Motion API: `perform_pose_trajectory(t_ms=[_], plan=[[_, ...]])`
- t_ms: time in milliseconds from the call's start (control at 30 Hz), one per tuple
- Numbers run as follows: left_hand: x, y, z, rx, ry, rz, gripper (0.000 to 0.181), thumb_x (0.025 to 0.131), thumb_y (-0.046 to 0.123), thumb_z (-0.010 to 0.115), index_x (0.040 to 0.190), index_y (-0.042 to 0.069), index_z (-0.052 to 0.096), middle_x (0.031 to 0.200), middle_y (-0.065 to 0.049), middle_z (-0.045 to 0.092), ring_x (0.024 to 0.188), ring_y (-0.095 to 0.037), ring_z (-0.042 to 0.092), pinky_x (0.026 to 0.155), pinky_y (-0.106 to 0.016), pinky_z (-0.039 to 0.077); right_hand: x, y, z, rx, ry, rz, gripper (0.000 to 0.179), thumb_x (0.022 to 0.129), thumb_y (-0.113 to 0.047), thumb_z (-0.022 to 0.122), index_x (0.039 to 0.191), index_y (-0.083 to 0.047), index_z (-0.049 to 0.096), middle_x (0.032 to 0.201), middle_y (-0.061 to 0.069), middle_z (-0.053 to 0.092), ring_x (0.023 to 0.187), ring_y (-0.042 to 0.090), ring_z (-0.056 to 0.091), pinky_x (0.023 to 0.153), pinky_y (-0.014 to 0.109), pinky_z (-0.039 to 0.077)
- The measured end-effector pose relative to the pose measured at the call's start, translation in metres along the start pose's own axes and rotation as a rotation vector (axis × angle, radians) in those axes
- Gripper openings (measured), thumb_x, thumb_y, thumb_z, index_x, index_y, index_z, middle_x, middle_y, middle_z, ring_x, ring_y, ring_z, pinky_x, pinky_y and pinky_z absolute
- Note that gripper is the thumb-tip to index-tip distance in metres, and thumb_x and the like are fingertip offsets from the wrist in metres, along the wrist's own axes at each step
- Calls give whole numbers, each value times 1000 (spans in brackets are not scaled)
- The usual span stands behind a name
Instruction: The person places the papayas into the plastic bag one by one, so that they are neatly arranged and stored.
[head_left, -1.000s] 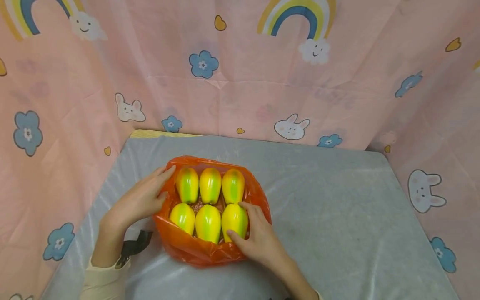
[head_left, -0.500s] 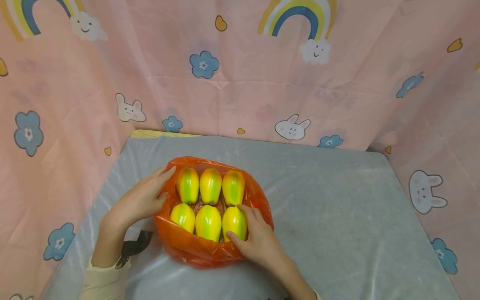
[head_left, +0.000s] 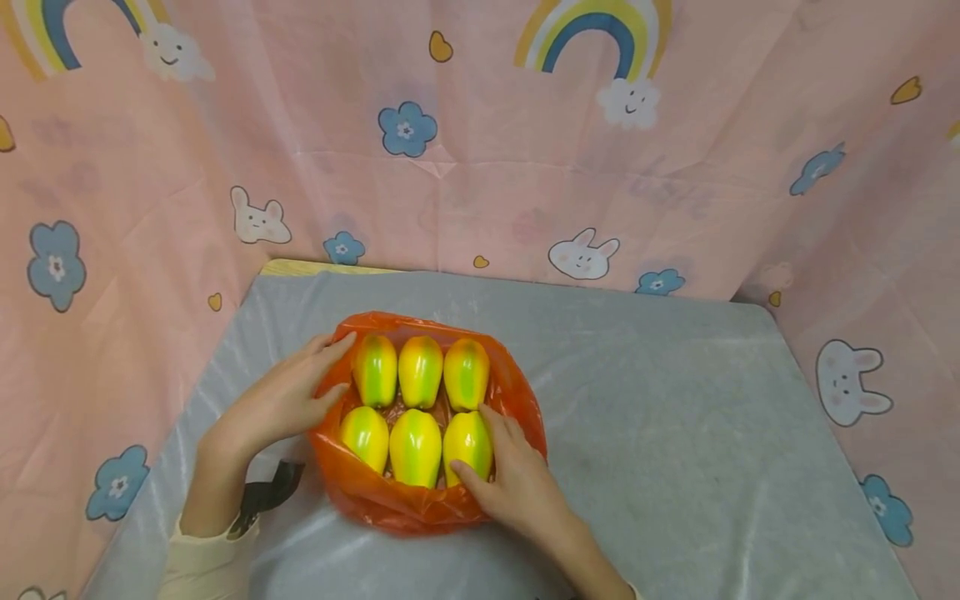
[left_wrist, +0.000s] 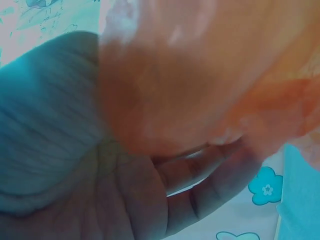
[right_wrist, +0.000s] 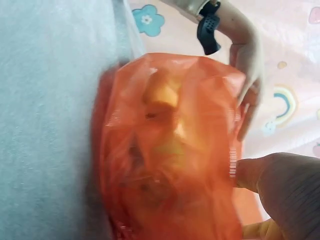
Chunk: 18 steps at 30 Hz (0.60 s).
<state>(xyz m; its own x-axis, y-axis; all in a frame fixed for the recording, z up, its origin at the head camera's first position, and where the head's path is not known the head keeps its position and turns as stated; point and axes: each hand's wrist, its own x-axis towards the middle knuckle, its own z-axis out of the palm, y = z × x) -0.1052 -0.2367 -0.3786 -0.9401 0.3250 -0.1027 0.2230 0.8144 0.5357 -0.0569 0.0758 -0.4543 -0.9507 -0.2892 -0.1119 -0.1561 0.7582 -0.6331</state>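
Note:
An orange-red plastic bag (head_left: 405, 510) sits on the table with its mouth spread wide. Inside are shiny papayas, yellow with green stripes, in two rows; one in the back row (head_left: 421, 372) stands at the middle. My left hand (head_left: 288, 396) holds the bag's left rim, fingers and thumb spread along it. In the left wrist view the translucent film (left_wrist: 165, 90) covers part of the hand. My right hand (head_left: 525, 479) reaches over the right rim, its thumb and fingers curved around the front-right papaya (head_left: 468, 442). Through the bag wall, the right wrist view shows papayas only dimly.
Grey sheeting (head_left: 675, 433) covers the table, with a strip of wood edge (head_left: 322, 267) bare at the back left. Pink printed curtain (head_left: 480, 192) hangs behind and at both sides. A black strap piece (head_left: 273, 490) juts from the left wrist.
The front-right papaya sits slightly lower between my right thumb and fingers, which have shifted a little. My left thumb has moved slightly right over the rim. The bag stays in place.

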Motion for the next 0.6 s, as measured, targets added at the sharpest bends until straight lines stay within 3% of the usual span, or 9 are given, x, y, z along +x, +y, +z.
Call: perform_pose_trajectory(t_ms=[200, 367, 600], plan=[[-2, -3, -2, -16, -11, 3, 67, 105, 23, 62, 165, 9, 36, 167, -24, 37, 148, -48, 45, 118, -69, 42, -3, -4, -12, 42, 46, -34, 75, 93, -38, 79, 156, -12, 48, 147, 12, 57, 126, 29, 63, 110, 55, 57], [-5, -7, -5, -44, -26, 15, 62, 106, 27, 61, 164, 15, 41, 170, -24, 32, 150, -50, 43, 116, -70, 44, -1, -4, -27, 63, 106, -61, 67, 93, -32, 81, 151, -11, 53, 146, 12, 59, 127, 31, 64, 111, 54, 56], [-13, -15, -15, -146, -38, 37, 60, 106, 38, 63, 161, 22, 47, 173, -27, 23, 154, -57, 33, 110, -77, 44, 6, 8, -57, 69, 230, -144, 62, 94, -27, 80, 149, -12, 55, 142, 12, 63, 121, 32, 68, 95, 49, 65]])
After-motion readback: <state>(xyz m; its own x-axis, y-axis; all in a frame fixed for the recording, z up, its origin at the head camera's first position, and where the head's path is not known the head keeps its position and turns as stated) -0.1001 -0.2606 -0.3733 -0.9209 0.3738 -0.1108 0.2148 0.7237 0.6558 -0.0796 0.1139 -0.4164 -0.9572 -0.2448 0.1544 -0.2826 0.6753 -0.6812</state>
